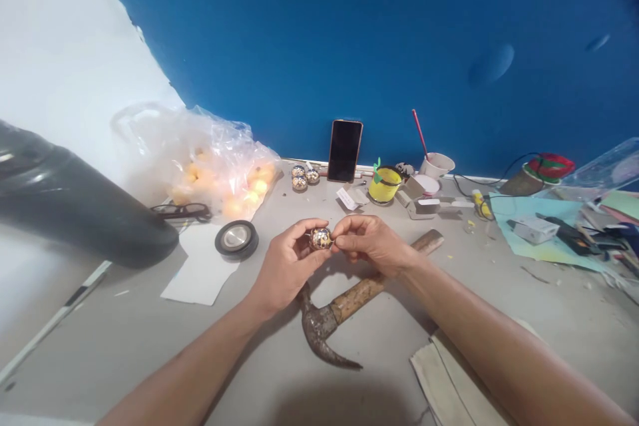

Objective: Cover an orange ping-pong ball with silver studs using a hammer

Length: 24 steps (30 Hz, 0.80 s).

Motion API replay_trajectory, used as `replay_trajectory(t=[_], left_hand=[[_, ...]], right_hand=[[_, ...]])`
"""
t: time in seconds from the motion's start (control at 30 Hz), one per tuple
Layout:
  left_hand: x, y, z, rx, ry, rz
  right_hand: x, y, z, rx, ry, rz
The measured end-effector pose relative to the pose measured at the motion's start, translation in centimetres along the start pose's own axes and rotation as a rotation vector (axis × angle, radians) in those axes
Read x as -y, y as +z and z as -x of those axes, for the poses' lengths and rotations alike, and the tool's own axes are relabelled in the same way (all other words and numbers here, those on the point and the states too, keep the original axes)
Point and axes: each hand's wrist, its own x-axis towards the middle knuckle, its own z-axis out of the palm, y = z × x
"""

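Observation:
My left hand (285,265) grips a small shiny silver ball (320,237) between thumb and fingers, above the table. From the other side my right hand (368,241) pinches at the ball's right end; what lies between its fingertips is too small to make out. Beneath both hands a claw hammer (357,298) lies on the table, its rusty head towards me and its wooden handle running up to the right, partly covered by my right hand. Several similar shiny balls (299,181) sit together near the wall.
A phone (345,150) leans on the blue wall. Left are a clear bag (214,146) of orange items, glasses (187,211), a round black-rimmed disc (236,238), paper (192,279) and a dark cylinder (84,196). Right are a yellow pot (384,190), a cup (438,165) and folded cloth (449,379).

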Motion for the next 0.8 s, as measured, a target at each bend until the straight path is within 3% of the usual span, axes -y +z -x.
replay_trajectory(t=[0.5,0.8], left_hand=[[0.02,0.16,-0.08,-0.031,0.020,-0.113],[0.22,0.25,-0.13,-0.054,0.008,-0.125]], right_hand=[[-0.05,0.43,-0.13,-0.067,0.072,-0.005],[-0.16,0.41,-0.21,-0.051,0.039,0.012]])
